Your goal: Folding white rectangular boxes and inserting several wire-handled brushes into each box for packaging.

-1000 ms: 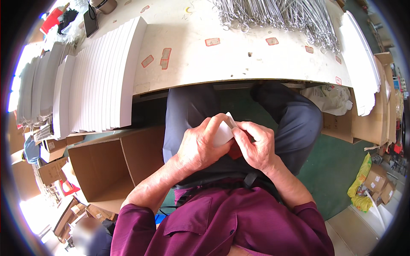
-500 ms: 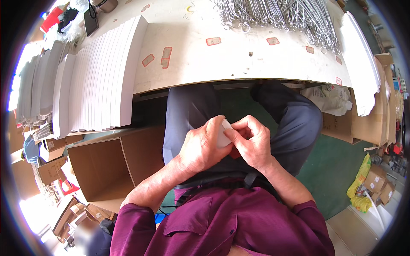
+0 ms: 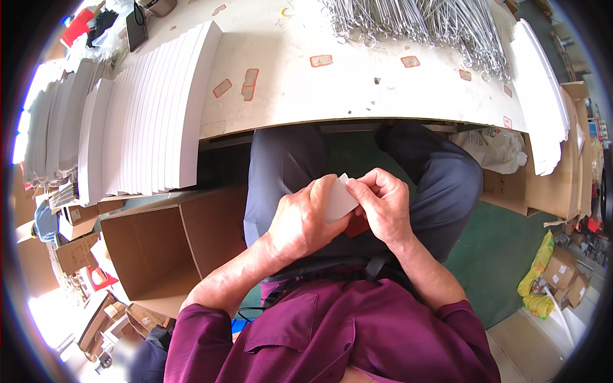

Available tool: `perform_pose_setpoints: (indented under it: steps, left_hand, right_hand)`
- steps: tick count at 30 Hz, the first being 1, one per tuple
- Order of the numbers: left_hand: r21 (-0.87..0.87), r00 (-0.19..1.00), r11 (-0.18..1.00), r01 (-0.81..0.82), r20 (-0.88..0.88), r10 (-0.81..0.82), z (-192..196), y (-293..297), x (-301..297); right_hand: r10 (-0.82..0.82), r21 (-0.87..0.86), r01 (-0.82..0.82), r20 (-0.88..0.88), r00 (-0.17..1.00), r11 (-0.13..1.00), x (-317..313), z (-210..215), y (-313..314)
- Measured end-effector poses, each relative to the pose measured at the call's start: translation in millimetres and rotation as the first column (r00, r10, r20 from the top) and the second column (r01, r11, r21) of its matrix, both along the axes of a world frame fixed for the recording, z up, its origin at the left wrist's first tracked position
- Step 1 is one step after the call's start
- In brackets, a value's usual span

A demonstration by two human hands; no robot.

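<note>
Above my lap, my left hand (image 3: 303,214) is closed round a small flat white card-like piece (image 3: 341,203). I cannot tell whether it is one sheet or a stack. With thumb and fingers, my right hand (image 3: 383,207) pinches the upper right edge of the same piece, where a small corner sticks up. Something red (image 3: 357,225) shows just below the piece, between the hands; its kind is hidden.
A worn white table (image 3: 287,96) lies ahead. On its left stand folded white sheets (image 3: 153,115); at the back lie many metal wire hooks (image 3: 415,25). More white sheets (image 3: 539,96) hang at the right. An open cardboard box (image 3: 156,249) sits left of my legs.
The white piece has tilted, so more of its flat face shows. My right hand has shifted slightly up and right, and a small corner now stands up at its fingertips.
</note>
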State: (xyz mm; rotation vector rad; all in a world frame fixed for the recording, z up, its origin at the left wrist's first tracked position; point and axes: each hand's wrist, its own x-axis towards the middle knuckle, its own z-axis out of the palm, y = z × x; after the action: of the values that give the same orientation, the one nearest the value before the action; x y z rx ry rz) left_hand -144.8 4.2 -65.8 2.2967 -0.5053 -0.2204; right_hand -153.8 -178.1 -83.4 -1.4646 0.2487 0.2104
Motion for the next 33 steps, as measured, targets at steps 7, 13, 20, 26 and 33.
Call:
perform_pose_setpoints:
  steps: [7,13,20,26,33]
  left_hand:
    - [0.021,1.000,1.000,-0.010,0.002,0.010,1.9,-0.6,-1.8]
    - [-0.017,0.996,0.999,-0.045,-0.074,0.043,9.8,0.4,3.7]
    - [-0.030,0.996,0.998,-0.049,-0.074,0.047,8.9,4.2,6.1]
    - [-0.050,0.997,0.998,-0.043,-0.062,0.040,8.2,4.9,5.9]
    - [-0.066,0.995,0.995,-0.076,-0.064,0.071,6.6,3.2,12.3]
  right_hand:
    - [0.003,-0.155,0.021,0.152,0.988,0.988,-5.6,2.9,4.9]
    - [0.062,-0.254,0.034,0.360,0.931,0.967,-8.1,0.6,11.7]
    - [0.145,-0.172,-0.098,0.286,0.947,0.980,-16.0,2.2,18.1]
    - [0.209,-0.361,-0.047,0.423,0.882,0.931,-16.4,3.1,22.9]
    - [0.062,-0.129,-0.026,0.284,0.957,0.991,-7.4,1.5,24.3]
